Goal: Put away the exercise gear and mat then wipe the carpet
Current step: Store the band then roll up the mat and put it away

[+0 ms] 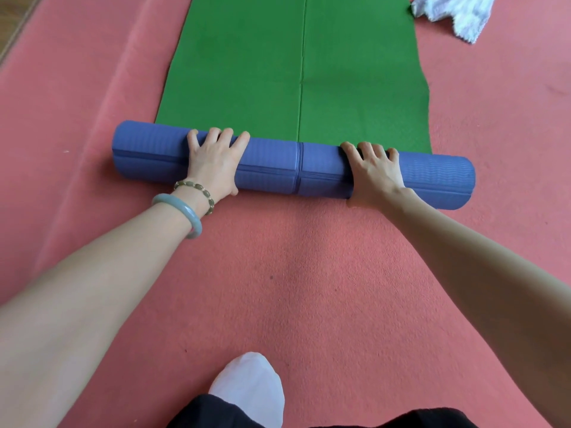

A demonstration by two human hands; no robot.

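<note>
left hand (213, 168), right hand (375, 173) on mat (272, 72)

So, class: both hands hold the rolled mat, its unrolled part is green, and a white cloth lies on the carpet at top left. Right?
No: the head view shows the white cloth at top right. The left hand and right hand do hold the rolled mat, its unrolled part green.

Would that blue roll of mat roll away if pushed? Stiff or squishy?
The mat roll is round on carpet, so a push would probably roll it. It looks like ribbed foam: likely light, slightly squashy. The left hand and right hand both grip it; released, it might unroll.
</note>
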